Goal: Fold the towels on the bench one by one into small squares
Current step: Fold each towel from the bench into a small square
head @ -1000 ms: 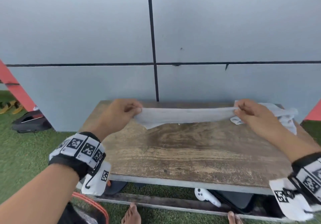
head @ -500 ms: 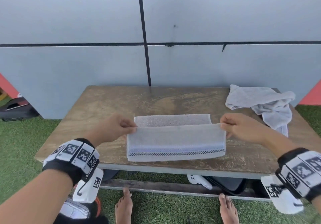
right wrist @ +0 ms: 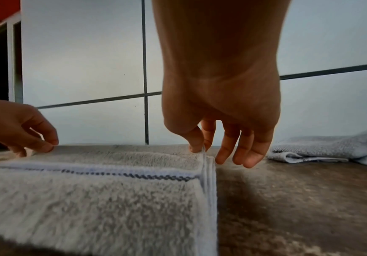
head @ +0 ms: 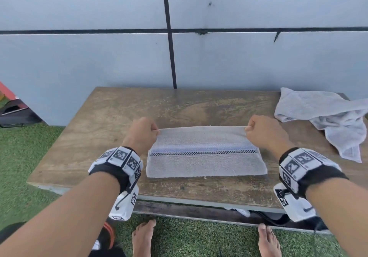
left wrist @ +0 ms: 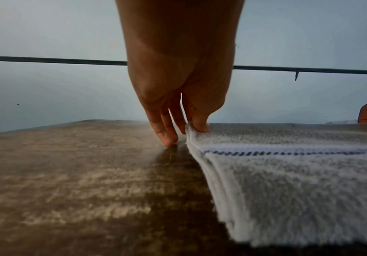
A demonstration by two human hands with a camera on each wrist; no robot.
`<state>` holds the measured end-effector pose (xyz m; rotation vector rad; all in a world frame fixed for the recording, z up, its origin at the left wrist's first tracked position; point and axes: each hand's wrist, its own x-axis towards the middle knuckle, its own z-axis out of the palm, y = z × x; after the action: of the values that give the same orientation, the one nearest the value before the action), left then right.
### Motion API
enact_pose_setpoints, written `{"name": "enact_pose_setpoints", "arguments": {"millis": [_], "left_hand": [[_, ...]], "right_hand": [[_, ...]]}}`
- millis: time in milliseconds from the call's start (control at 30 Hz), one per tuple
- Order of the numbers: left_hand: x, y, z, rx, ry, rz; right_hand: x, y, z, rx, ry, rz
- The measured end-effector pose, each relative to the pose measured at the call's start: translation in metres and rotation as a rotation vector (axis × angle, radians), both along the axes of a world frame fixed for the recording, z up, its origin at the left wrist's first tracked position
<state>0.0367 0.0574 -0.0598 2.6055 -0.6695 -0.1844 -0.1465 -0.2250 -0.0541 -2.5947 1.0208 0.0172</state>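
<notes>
The towel's far corners are pinched by left hand and right hand; apparently half-folded, a crumpled towel beside it remains.

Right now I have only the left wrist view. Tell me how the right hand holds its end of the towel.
Observer: The right hand pinches the far right corner of the folded towel between thumb and forefinger.
Operator: Report what else is on the bench.
Observer: A crumpled towel lies at the far right of the bench, apart from the folded one.
Operator: Check the near edge.
Observer: The folded towel's near edge lies flat, short of the bench's front edge.
</notes>
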Motion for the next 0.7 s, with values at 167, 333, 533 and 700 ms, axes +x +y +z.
{"name": "enact_pose_setpoints", "arguments": {"millis": [167,333,533,700], "left_hand": [[0.005,0.001,-0.011,-0.001,-0.009,-0.015],[0.013,-0.004,-0.009,0.029,-0.030,-0.057],[0.010,-0.010,-0.018,-0.045,-0.146,-0.086],[0.011,-0.011,-0.029,-0.039,-0.063,-0.091]], "right_hand": [[0.005,0.002,-0.013,-0.061,0.014,-0.010],[0.010,-0.003,-0.008,-0.043,-0.056,0.017],[0.014,-0.009,-0.007,-0.054,-0.009,0.002],[0.013,-0.012,-0.017,-0.100,-0.055,0.056]]}}
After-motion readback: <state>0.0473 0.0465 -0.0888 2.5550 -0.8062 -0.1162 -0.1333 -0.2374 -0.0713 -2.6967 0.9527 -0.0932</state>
